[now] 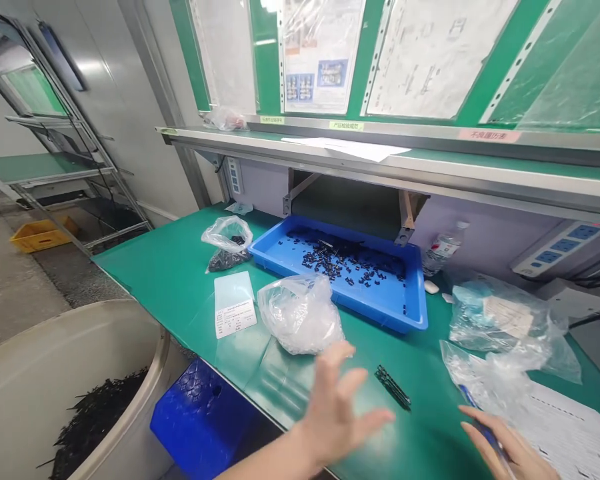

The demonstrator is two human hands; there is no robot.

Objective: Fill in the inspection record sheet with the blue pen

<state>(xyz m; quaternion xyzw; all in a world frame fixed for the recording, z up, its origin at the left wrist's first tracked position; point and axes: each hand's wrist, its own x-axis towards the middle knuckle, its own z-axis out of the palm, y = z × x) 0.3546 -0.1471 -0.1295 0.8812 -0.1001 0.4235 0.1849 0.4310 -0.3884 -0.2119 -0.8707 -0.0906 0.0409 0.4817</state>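
Note:
My left hand (337,407) hovers over the green table with its fingers spread and nothing in them; it is slightly blurred. Just beyond it sits a clear plastic bag (303,317) of whitish contents. To its right lie several thin black strips (393,388) in a small bundle. My right hand (510,440), at the lower right, grips a blue pen (487,433) between thumb and fingers. Beside the pen is a printed paper sheet (575,427), partly covered by a clear bag (500,373).
A blue tray (415,313) of small black parts stands at the back, below a chute (350,207). Left of it are a bag of black parts (227,247) and a labelled card (235,303). A bottle (445,248) stands right. A large bin (125,320) flanks the table.

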